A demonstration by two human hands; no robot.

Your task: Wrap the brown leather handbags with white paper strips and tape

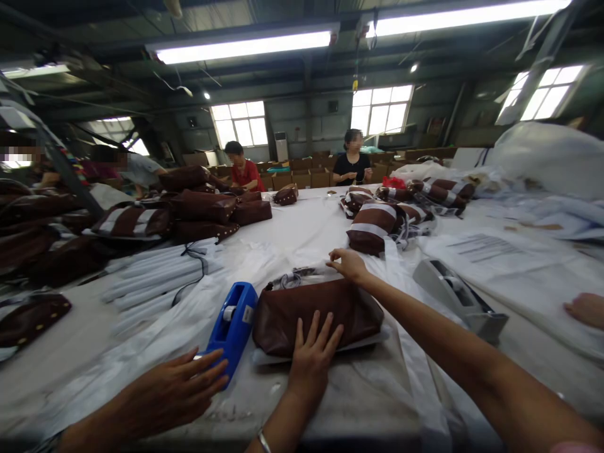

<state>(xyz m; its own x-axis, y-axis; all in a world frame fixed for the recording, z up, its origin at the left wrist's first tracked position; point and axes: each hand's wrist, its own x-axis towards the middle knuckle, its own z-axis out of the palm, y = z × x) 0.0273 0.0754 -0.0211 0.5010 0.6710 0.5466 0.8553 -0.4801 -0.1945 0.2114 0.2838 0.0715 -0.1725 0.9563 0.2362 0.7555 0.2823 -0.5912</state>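
Brown handbag [321, 297]: left hand [313, 357] spread flat on it, apparently steadying; right hand [350, 265] curled at one o'clock, grip unclear; blue tape dispenser [233, 332] at nine o'clock, seemingly for reach.

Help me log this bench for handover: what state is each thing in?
Near brown handbag: set down, a spread hand on it
Blue tape dispenser: another hand at its near end, contact unclear
Grey tape dispenser: no hand on it
Left handbags: mostly piled up
Right handbags: partly wrapped in white
White-wrapped lengths: laid side by side
Fluorescent lights: on
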